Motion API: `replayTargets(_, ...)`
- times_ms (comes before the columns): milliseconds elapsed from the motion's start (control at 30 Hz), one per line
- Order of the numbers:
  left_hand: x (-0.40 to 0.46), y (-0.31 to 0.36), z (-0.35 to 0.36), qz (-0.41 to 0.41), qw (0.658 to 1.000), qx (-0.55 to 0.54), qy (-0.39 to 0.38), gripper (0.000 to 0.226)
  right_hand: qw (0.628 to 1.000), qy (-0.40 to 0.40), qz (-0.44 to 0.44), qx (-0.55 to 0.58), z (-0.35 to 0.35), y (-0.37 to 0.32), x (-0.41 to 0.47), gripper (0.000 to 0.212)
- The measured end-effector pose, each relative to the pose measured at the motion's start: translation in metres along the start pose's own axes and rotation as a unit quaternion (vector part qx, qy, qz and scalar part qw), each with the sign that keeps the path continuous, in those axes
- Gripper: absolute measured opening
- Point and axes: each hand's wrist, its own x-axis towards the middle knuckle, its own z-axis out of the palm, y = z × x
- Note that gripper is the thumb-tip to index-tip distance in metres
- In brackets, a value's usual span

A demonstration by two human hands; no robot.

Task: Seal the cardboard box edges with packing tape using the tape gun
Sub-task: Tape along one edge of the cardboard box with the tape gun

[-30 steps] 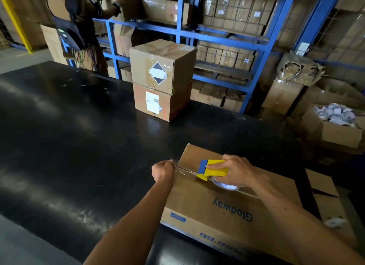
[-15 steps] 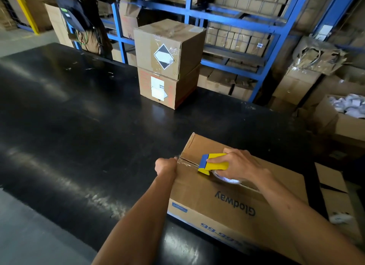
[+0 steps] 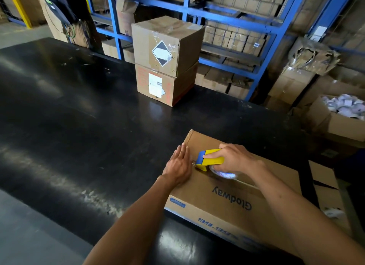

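A flat cardboard box (image 3: 223, 197) printed "Glodway" lies on the black table in front of me. My right hand (image 3: 235, 158) grips a yellow and blue tape gun (image 3: 209, 159) that rests on the box top near its left edge, a clear tape roll under the palm. My left hand (image 3: 178, 164) lies flat with fingers together and extended, pressed against the box's left edge just beside the tape gun's blue nose.
Two stacked sealed boxes (image 3: 167, 59) stand at the table's (image 3: 79, 110) far side. Blue racking (image 3: 262, 35) full of cartons runs behind. An open carton of white items (image 3: 343, 114) sits at right. Another person (image 3: 73, 13) stands at the back left.
My left hand has gone from a fist pinching the tape end to a flat palm on the box's left edge. The tape gun has moved closer to that edge.
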Motion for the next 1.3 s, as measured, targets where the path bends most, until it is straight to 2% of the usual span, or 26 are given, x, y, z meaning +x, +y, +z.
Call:
replayTargets(167, -0.001, -0.003, 0.012, 0.018, 0.992, 0.129, 0.001, 0.069, 1.0, -0.022, -0.008, -0.012, -0.006, 0.0, 0.005, 0.05)
replayTargets(367, -0.002, -0.003, 0.01, 0.013, 0.986, 0.167, -0.001, 0.097, 0.999, -0.029, -0.038, -0.002, -0.013, 0.003, -0.002, 0.051)
replayTargets(600, -0.006, 0.002, 0.005, 0.019, 0.986, 0.165, -0.01, 0.094, 0.996, -0.083, -0.023, -0.034, -0.013, 0.073, -0.068, 0.048)
replayTargets(767, -0.004, 0.014, 0.007, -0.01, 0.976, 0.215, -0.019, 0.093, 0.996, -0.07, -0.026, -0.039, 0.003, 0.085, -0.08, 0.048)
replayTargets(800, -0.005, 0.021, 0.01, -0.004, 0.976, 0.218, -0.015, 0.09, 0.997, -0.067, -0.023, -0.032, 0.004, 0.086, -0.079, 0.048)
replayTargets(933, -0.01, 0.079, 0.058, 0.115, 0.973, 0.199, -0.018, 0.077, 0.998, -0.062, -0.02, -0.002, 0.005, 0.09, -0.075, 0.052)
replayTargets(1033, -0.006, 0.108, 0.083, 0.174, 0.963, 0.206, 0.005, 0.073, 0.998, -0.059, -0.017, 0.015, 0.006, 0.092, -0.074, 0.054)
replayTargets(1300, -0.013, 0.114, 0.072, 0.181, 0.959, 0.219, -0.008, 0.076, 0.997, -0.05, -0.03, 0.052, 0.007, 0.1, -0.081, 0.054)
